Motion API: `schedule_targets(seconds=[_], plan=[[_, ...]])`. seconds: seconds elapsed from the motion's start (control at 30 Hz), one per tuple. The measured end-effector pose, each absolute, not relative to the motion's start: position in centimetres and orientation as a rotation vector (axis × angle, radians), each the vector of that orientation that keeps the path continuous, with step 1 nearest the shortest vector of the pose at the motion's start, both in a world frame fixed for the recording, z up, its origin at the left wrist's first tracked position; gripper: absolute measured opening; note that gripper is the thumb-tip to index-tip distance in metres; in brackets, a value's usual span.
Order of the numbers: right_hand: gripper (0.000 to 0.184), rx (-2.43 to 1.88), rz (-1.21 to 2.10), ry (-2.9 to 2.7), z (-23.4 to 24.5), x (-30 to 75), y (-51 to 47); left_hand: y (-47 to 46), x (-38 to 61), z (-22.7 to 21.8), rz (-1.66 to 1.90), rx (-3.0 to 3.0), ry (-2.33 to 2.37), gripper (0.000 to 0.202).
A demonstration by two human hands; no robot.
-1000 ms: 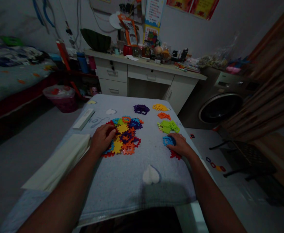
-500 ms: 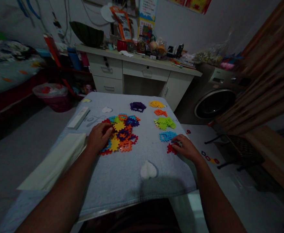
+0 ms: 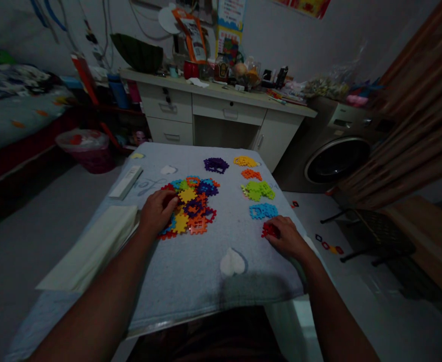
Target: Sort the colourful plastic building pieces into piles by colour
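On the cloth-covered table (image 3: 205,271) lies a mixed heap of toothed plastic building pieces (image 3: 188,195) in several colours. My left hand (image 3: 156,210) rests at the heap's left edge, its fingers curled over pieces there; what they hold is hidden. At the right side, my right hand (image 3: 286,235) has its thumb and fingers closed around red building pieces (image 3: 269,230), low on the cloth. Above it lie single-colour piles: blue pieces (image 3: 262,210), green pieces (image 3: 258,190), orange pieces (image 3: 251,174), yellow pieces (image 3: 245,161) and purple pieces (image 3: 216,164).
A white box (image 3: 126,183) and a pale folded sheet (image 3: 92,249) lie along the table's left side. Beyond the table stands a cluttered desk (image 3: 221,108), with a washing machine (image 3: 336,156) to its right. A bin (image 3: 87,153) is on the floor at left.
My right hand has moved slightly down, and its fingers have closed in around the red pieces. My left hand stays at the heap's edge. The view has shifted a little.
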State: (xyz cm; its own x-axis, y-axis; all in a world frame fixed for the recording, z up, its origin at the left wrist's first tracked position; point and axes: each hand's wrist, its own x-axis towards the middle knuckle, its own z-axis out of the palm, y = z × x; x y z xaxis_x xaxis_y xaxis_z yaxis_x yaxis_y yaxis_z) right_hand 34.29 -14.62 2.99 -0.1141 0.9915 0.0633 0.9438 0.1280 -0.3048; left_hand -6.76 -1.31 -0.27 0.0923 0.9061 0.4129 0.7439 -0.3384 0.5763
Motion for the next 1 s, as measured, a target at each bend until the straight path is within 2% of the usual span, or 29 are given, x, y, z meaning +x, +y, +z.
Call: schedule_targets(seconds=[0.2, 0.4, 0.6, 1.0], plan=[[0.027, -1.758, 0.244, -2.192, 4.8, 31.5, -12.8, -1.6, -6.6, 0.1, 1.104, 2.143, 1.636, 0.039], [0.025, -1.394, 0.394, -2.387, 5.7, 21.9, -8.6, -2.2, -6.5, 0.7, 1.115, 2.126, 1.637, 0.036], [0.041, -1.391, 0.294, -2.326, 3.6, 15.1, -6.0, -2.7, -6.5, 0.9, 1.134, 2.121, 1.628, 0.034], [0.017, -1.279, 0.374, -2.242, 2.0, 15.1, -5.7, -2.5, -6.5, 0.6, 1.149, 2.048, 1.582, 0.033]])
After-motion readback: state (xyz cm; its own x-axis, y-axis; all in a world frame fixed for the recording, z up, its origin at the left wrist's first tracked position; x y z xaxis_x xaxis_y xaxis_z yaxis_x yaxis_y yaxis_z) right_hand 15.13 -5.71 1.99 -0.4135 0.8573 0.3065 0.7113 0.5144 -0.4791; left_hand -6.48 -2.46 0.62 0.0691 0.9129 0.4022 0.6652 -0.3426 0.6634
